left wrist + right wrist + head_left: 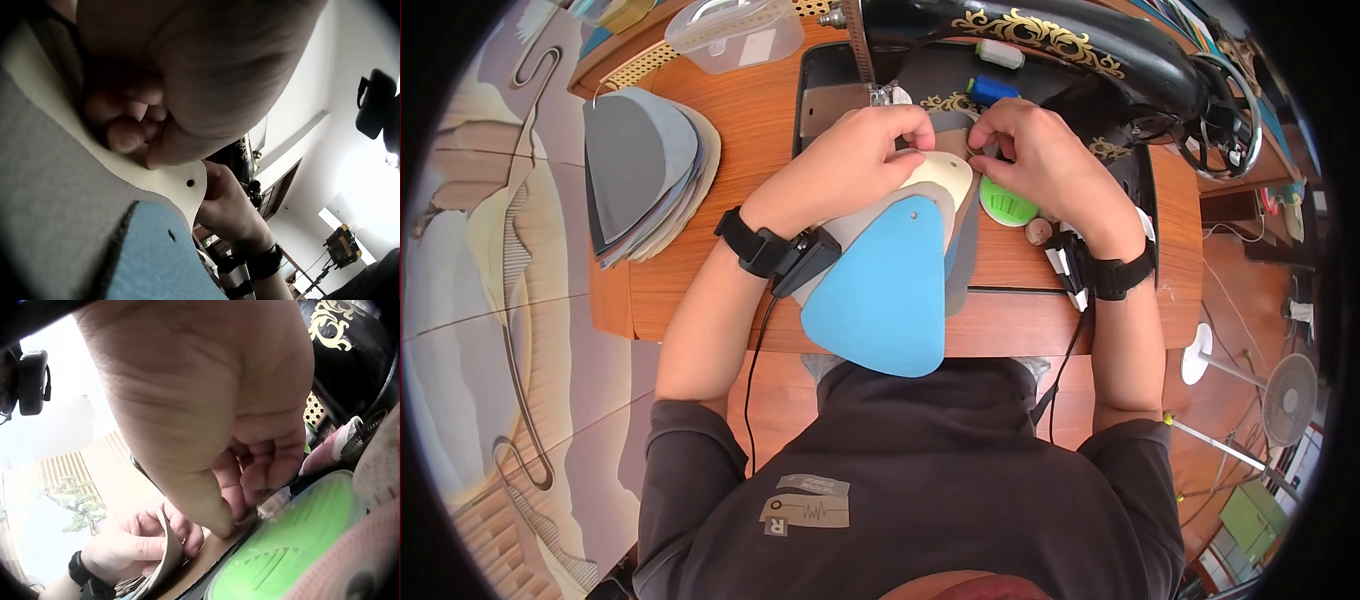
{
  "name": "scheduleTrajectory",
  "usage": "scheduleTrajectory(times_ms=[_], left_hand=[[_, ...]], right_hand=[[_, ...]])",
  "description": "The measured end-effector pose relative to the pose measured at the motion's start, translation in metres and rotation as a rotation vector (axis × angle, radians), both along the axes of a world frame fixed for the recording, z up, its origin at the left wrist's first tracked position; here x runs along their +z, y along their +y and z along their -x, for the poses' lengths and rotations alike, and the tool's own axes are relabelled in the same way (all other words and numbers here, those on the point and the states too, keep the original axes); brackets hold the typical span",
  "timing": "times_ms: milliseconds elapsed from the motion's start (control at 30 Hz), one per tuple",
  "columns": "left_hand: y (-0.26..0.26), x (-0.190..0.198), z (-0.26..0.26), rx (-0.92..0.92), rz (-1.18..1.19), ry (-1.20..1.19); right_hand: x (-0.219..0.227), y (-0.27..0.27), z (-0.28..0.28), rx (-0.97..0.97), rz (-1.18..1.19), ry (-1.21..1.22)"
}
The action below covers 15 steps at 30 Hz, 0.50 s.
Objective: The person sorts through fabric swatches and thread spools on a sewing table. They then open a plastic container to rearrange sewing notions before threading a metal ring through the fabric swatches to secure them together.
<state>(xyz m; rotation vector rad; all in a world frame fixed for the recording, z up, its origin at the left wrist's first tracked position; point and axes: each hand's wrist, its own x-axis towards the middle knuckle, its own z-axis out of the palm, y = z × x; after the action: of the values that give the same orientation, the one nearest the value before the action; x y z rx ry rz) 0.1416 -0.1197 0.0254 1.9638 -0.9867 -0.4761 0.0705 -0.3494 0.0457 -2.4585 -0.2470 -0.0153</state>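
Observation:
My left hand (860, 150) grips the edge of a cream leather-like swatch (948, 177) between thumb and curled fingers. Over it lie a grey swatch (850, 232) and, uppermost, a blue one (887, 290), which reaches past the table's front edge. Small holes pierce the narrow ends of the cream and blue pieces. Close by, my right hand (1045, 160) has thumb and fingertips pinched at the edge of a brown swatch (203, 559) beneath. The palm hides part of that pinch in the right wrist view. A round green case (1006, 204) sits right below the right hand.
A black sewing machine (1040, 40) with gold ornament stands behind the hands. Blue thread (992, 90) and a white spool (1000, 54) lie on its bed. Another swatch stack (645, 165) is on the wooden table's left, a clear plastic box (740, 40) behind it.

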Motion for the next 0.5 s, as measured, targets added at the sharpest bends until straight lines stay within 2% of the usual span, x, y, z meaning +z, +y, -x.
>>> scheduleTrajectory(times_ms=[233,333,433,500], left_hand=[[-0.001,0.001,0.002,-0.008,0.016,0.026],[-0.001,-0.001,0.002,-0.003,0.051,0.039],[-0.002,0.002,0.004,0.011,0.105,0.021],[-0.003,-0.001,0.002,0.026,0.160,0.100]], right_hand=[[0.002,0.001,0.000,0.001,-0.003,0.050],[0.001,0.000,0.000,0.007,-0.116,-0.025],[0.000,0.000,-0.002,0.021,-0.267,0.068],[-0.008,0.000,-0.005,0.037,-0.373,0.074]])
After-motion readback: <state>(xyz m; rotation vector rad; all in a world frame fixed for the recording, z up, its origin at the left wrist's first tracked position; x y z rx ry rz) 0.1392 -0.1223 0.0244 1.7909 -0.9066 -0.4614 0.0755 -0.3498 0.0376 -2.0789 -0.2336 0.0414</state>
